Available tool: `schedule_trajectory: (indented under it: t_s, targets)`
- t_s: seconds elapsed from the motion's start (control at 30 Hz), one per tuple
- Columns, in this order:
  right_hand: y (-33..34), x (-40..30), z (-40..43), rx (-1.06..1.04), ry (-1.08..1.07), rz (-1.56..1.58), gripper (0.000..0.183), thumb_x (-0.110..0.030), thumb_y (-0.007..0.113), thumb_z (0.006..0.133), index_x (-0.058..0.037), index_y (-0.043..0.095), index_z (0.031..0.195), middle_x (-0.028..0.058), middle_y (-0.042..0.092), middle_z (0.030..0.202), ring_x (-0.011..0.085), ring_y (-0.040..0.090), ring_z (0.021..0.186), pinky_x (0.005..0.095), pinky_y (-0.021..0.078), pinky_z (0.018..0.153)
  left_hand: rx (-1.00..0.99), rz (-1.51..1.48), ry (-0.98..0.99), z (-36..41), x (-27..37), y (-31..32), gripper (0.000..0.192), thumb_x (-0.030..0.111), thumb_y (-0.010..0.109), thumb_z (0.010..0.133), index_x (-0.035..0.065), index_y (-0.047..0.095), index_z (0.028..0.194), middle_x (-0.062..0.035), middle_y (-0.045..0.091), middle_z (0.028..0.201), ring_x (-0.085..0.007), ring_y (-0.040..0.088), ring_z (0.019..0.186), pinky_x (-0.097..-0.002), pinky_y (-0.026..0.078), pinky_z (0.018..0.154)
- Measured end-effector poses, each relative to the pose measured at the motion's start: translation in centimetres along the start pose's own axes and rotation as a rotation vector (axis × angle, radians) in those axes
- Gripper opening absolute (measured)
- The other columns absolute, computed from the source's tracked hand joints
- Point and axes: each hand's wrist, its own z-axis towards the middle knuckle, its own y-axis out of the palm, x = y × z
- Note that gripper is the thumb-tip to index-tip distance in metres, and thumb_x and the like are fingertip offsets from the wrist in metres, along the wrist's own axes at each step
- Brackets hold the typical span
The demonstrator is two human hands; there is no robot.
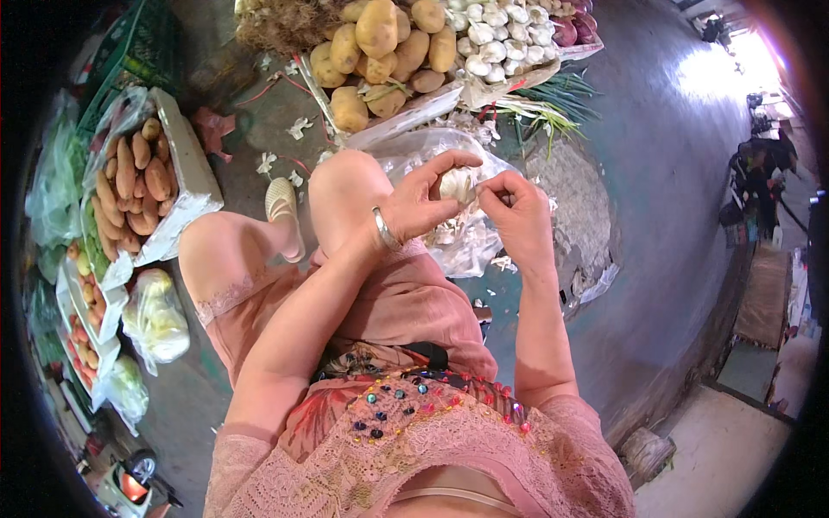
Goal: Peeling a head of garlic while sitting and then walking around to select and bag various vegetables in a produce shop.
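Note:
A pale garlic bulb (457, 186) sits between the thumb and fingers of my left hand (421, 201), which has a metal bangle at its wrist. On the bulb's right side, my right hand (517, 210) has its thumb and index finger pinched together close to the skin; whether they grip a bit of peel cannot be told. Below both hands lies a clear plastic bag (463, 249) with garlic skins in and around it. Part of the bag is hidden by my hands and knee.
Ahead stand boxes of potatoes (375, 32), garlic bulbs (495, 39) and red onions (573, 29), with green onions (550, 97) beside them. Sweet potatoes (134, 184) fill a foam box at left, near bagged vegetables (157, 317). A rough stone patch (570, 207) lies right of the bag.

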Motion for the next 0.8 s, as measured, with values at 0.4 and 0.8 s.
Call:
schedule_trajectory:
  t_s: [0.4,0.8]
  targets:
    - [-0.1,0.5,0.6,0.060,-0.020,0.010,0.009,-0.007,0.065,0.081,0.0013,0.062,0.081,0.0017,0.059,0.067,0.0057,0.052,0.063,0.0238,0.0437,0.060,-0.009,-0.085,-0.144,-0.2,1.2,-0.5,0.062,0.007,0.057,0.067,0.0036,0.052,0.129,-0.0019,0.061,0.104,-0.0101,0.057,0.082,-0.0227,0.047,0.064]
    - [0.6,6.9,2.6,-0.071,-0.013,0.076,0.014,-0.001,0.057,0.082,0.0034,0.066,0.091,0.0050,0.063,0.073,0.0094,0.057,0.069,0.0256,0.0441,0.060,-0.070,-0.178,0.048,-0.3,-0.3,-1.4,0.051,0.009,0.066,0.072,0.0062,0.058,0.122,-0.0041,0.063,0.109,-0.0142,0.057,0.106,-0.0271,0.045,0.091]
